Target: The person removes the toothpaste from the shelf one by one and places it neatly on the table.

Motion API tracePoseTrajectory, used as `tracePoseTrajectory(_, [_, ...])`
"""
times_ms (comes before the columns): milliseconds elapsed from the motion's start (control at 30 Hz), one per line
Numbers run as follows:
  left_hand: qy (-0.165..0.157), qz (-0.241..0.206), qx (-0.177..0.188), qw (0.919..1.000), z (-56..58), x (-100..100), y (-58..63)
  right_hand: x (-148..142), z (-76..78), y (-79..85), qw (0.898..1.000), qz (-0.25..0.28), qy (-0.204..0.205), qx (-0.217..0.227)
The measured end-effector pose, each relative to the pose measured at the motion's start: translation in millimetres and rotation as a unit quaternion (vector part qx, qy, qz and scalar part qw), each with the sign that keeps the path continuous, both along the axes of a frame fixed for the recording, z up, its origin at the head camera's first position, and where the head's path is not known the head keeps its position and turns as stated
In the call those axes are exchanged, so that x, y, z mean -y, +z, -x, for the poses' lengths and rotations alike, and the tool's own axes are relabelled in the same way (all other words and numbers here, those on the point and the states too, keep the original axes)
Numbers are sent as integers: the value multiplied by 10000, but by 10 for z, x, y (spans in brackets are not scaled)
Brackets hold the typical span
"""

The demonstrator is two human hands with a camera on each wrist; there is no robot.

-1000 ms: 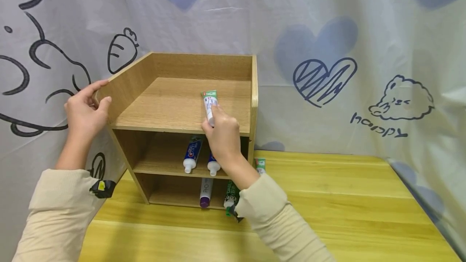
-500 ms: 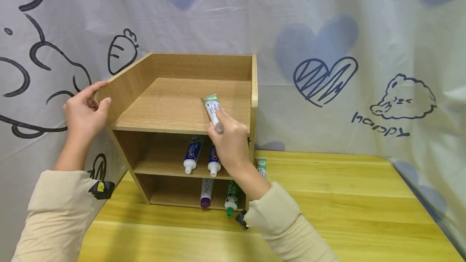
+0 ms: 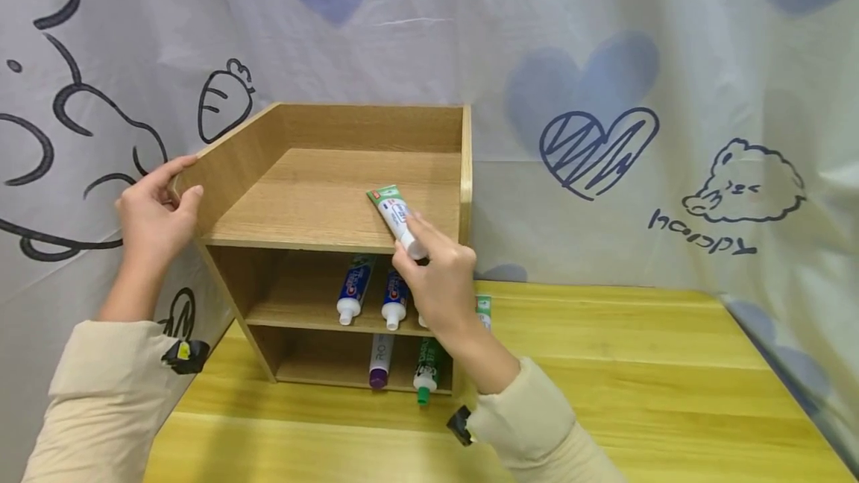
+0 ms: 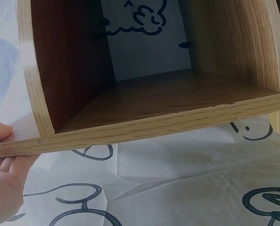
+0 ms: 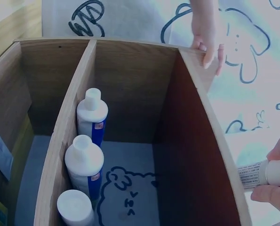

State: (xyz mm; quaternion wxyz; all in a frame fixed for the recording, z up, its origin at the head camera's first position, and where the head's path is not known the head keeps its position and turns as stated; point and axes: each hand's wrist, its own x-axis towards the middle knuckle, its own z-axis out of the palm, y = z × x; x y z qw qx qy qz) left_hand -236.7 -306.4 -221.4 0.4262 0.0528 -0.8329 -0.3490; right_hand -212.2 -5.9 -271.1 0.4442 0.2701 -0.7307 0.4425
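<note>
A wooden shelf unit with three levels stands on the table. My left hand grips the front edge of its left side panel; in the left wrist view the thumb and fingers lie on either side of the board. With thumb and fingers, my right hand pinches a white and green toothpaste tube by its capped end, over the front of the top level. The tube's green end points back and left. In the right wrist view its white cap sits between the fingertips.
Two blue toothpaste tubes lie on the middle level, beside a third white cap. Below are a purple-capped tube and a green tube. Another green-ended tube lies right of the unit on the yellow table.
My right hand has moved right and toward me with the toothpaste tube, whose green end now slants further left. My left hand stays on the side panel.
</note>
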Motion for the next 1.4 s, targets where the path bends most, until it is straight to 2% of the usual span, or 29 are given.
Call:
tracePoseTrajectory(333, [112,144,8,9998,-14,-3,0,-100,-124,65,9992,160,246,-284])
tracePoseTrajectory(567, [115,267,-62,9996,7,8,-10,-159,-135,83,9987,111,166,-471])
tracePoseTrajectory(1000, [-69,134,32,9999,-6,38,-13,-262,-150,234,9945,289,98,-1003])
tracePoseTrajectory(1267, [3,253,-59,9997,4,42,-14,-350,-141,307,9905,362,52,-1324])
tracePoseTrajectory(1400, [17,264,-31,9996,1,39,-4,-400,-135,336,9900,395,-55,-1351])
